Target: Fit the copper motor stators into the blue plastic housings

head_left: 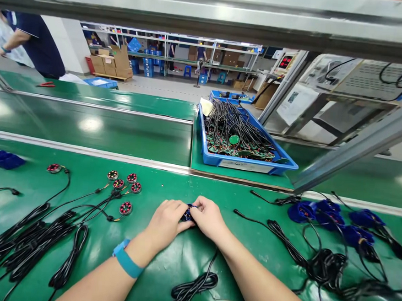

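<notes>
In the middle of the green bench, my left hand [167,219] and my right hand [210,219] are closed on a small dark blue housing [187,214]. Fingers cover most of it, so its inside is largely hidden. Below my right wrist a thin black cable leads down to a tied cable bundle [194,287] on the bench. To the left of my left hand lie several round parts with red coils [126,208], some wired to long black cables [36,244].
More blue housings [327,214] with coiled black cables lie at right; another blue piece [4,159] is far left. Beyond the bench edge sits a blue tray [248,164] full of cabled circuit boards. A metal beam [210,13] crosses overhead. A person [36,42] stands at back left.
</notes>
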A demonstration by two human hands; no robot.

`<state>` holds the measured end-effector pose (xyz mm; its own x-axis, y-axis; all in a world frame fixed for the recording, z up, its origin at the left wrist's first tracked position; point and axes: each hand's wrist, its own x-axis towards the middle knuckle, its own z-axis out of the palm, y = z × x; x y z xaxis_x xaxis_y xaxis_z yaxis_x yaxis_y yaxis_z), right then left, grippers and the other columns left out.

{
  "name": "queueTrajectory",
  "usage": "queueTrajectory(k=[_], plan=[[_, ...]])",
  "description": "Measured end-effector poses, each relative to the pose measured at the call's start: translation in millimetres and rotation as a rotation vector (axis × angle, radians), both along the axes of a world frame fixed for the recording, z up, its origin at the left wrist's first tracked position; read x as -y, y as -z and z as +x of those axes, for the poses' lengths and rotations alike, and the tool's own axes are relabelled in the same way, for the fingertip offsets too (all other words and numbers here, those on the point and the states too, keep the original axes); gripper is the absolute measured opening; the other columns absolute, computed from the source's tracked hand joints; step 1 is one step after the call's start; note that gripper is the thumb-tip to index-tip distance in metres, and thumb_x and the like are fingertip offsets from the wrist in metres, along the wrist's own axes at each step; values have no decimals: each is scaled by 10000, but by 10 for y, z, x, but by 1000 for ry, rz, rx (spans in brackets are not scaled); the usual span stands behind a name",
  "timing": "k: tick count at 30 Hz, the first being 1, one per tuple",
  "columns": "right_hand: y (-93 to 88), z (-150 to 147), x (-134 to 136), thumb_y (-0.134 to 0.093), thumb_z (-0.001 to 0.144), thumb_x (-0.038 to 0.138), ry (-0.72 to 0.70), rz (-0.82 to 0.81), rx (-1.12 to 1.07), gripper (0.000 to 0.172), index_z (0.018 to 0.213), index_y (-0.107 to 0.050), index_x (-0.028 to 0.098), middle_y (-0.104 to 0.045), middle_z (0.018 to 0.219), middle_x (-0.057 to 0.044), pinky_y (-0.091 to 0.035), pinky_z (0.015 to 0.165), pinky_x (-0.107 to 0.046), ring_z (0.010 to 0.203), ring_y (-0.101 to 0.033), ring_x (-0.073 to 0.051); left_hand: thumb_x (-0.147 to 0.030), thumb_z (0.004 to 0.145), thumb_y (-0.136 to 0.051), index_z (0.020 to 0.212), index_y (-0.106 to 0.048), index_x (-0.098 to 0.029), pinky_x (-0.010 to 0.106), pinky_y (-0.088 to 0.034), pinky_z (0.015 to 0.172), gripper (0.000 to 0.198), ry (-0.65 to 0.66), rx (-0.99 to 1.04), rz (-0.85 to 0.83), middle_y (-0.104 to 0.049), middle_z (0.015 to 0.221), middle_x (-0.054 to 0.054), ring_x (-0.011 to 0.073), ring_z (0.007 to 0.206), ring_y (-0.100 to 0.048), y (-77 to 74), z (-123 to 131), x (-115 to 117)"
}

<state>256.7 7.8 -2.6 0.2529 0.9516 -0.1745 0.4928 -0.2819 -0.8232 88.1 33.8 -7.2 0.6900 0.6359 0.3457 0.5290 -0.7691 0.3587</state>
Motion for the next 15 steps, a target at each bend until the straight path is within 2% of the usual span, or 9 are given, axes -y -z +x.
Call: queueTrajectory(k=[5, 8, 11, 13, 15], plan=[[-32, 49, -61, -563, 738, 187, -53, 9, 172, 102, 659, -503, 205, -533, 572, 32, -298, 565, -258, 568, -456, -127, -371, 876, -700, 975, -621, -171, 413, -548, 780, 237, -70, -50, -4, -672, 961, 66, 256, 882, -648, 29, 96, 1], [-2, 85, 12, -548, 848, 262, -75, 75, 209, 87, 818, -606, 204, -589, 625, 4, -375, 607, -289, 604, -534, -165, -425, 833, -735, 1033, -620, -173, 400, -561, 832, 341, -32, 4, -66, -673, 992, 65, 247, 925, -649, 58, 86, -55], [30, 101, 159, -512, 954, 390, -120, 332, 319, 294, 1105, -639, 173, -679, 951, -99, -488, 791, -357, 869, -634, -229, -404, 822, -755, 1136, -600, -189, 402, -551, 917, 411, 49, 80, -105, -679, 1075, 74, 248, 1029, -640, 72, 4, -102], [23, 86, 248, -514, 975, 404, -218, 481, 410, 348, 1188, -636, 158, -625, 1204, -155, -489, 967, -395, 1108, -596, -261, -316, 863, -728, 1175, -585, -195, 415, -537, 959, 364, 56, 113, -120, -676, 1135, 83, 248, 1086, -630, 79, -50, -114], [5, 57, 290, -524, 981, 394, -318, 509, 514, 362, 1223, -646, 154, -573, 1318, -168, -470, 1055, -427, 1219, -539, -282, -225, 877, -704, 1184, -582, -186, 423, -530, 976, 333, 38, 127, -133, -676, 1155, 90, 248, 1101, -628, 84, -80, -119]])
